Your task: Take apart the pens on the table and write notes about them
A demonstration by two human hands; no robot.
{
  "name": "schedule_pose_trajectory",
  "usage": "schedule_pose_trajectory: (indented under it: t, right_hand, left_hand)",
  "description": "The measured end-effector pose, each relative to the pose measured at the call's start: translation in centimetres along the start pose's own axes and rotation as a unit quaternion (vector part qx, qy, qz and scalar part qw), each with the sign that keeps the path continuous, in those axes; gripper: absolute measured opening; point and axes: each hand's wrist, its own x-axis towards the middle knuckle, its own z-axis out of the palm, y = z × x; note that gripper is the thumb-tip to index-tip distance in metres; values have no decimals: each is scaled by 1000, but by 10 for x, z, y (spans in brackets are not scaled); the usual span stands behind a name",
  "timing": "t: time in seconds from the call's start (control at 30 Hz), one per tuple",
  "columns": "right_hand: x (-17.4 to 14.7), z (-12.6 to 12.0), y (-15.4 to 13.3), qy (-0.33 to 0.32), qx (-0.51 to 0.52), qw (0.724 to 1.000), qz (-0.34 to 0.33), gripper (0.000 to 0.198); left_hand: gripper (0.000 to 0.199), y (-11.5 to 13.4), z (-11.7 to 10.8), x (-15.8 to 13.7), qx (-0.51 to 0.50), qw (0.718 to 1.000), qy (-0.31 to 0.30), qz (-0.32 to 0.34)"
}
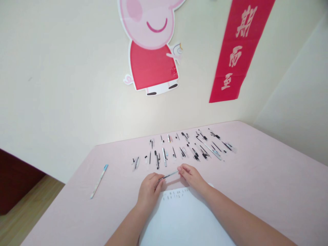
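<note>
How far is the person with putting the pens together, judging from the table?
Done: one assembled pen lies apart on the pink table. In hand: the left hand and right hand hold a thin pen refill by its two ends, above a white sheet. Left: many loose pen parts lie in rows beyond the hands, so most work seems to remain.

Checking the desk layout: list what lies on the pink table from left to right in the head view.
Blue-capped pen → left hand → thin pen refill held between both hands → right hand, with the row of small pen parts spread behind them.
</note>
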Motion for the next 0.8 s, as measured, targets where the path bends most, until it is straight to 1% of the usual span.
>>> schedule_pose_trajectory:
  t: [0.13,0.33,0.47,0.63,0.7,0.8]
  right_hand:
    - [-1,1,0,-4,-34,999,-10,44]
    - [0,-1,-3,-31,35,999,-16,34]
    - [1,-1,-1,-27,38,999,-12,38]
    - [1,1,1,-27,-35,999,-8,50]
    - [1,1,0,-29,-43,999,-5,49]
    - [1,1,-1,-30,-13,999,-10,43]
  left_hand:
    - [21,-1,1,-1,2,1000,-4,7]
    - [23,-5,3,-1,9,1000,-5,-1]
    - [22,-5,3,-1,7,1000,-4,1]
    - [22,-4,3,-2,12,1000,2,13]
    - [22,-4,3,-2,14,1000,2,15]
    - [23,-4,3,-3,15,1000,0,16]
